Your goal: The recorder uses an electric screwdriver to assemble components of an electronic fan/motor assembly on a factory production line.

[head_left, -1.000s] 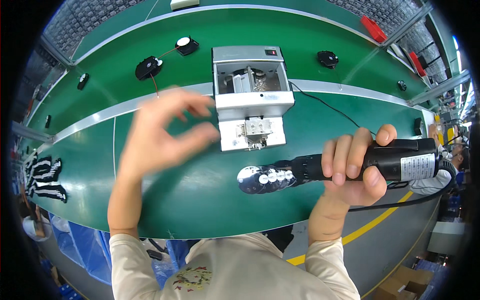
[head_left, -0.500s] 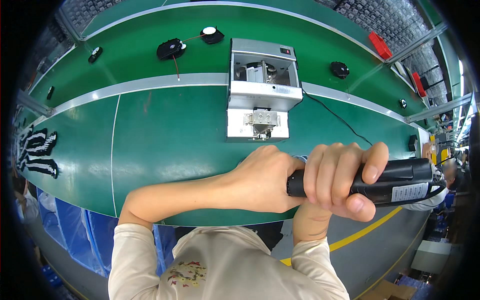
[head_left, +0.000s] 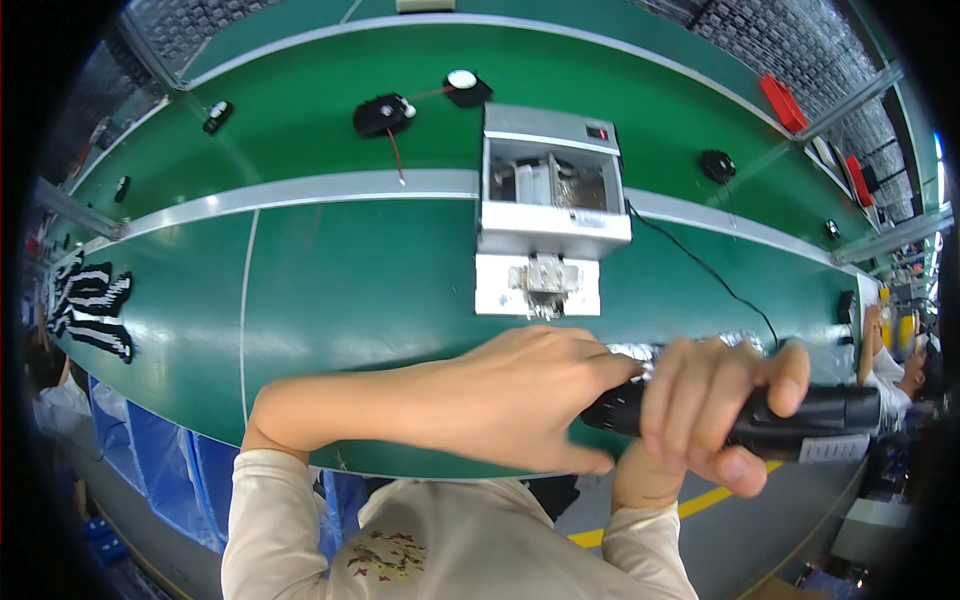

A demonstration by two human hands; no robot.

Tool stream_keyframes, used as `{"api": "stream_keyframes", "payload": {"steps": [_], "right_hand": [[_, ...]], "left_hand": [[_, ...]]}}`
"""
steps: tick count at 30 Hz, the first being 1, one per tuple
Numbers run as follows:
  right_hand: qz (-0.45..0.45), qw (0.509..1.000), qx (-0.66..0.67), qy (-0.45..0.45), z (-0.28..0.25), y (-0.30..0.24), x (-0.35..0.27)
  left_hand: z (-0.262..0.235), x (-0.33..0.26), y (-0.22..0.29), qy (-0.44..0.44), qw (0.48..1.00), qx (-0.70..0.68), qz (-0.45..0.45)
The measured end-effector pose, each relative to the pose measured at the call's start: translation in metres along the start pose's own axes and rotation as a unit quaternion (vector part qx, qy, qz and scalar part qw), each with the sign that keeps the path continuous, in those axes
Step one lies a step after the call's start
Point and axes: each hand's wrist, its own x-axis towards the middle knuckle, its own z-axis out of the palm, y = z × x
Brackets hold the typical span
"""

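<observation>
My right hand point(head_left: 708, 408) grips the black handheld tool point(head_left: 815, 412) at the near right of the desk point(head_left: 335, 275); my left hand point(head_left: 535, 395), thumb spread, is by its left end, its hold unclear.

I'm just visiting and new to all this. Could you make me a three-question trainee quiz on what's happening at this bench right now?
1. Which hand holds the black handheld tool by its thick body? A) left B) right C) neither

2. True or false: the silver machine stands farther from the person than the left hand does.

3. Fill in: the thin cable at the machine's right side is ____ in colour.

Key:
1. B, the right hand.
2. True.
3. Black.
</observation>
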Motion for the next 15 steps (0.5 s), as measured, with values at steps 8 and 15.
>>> {"api": "stream_keyframes", "payload": {"steps": [8,15], "right_hand": [[0.010,0.988,-0.156,0.011,-0.023,-0.031,-0.011],[-0.020,0.967,-0.205,0.148,-0.023,-0.017,-0.023]], "left_hand": [[-0.193,0.068,-0.146,0.231,0.938,0.237,-0.101],[-0.175,0.160,-0.251,0.010,0.861,0.388,-0.329]]}}
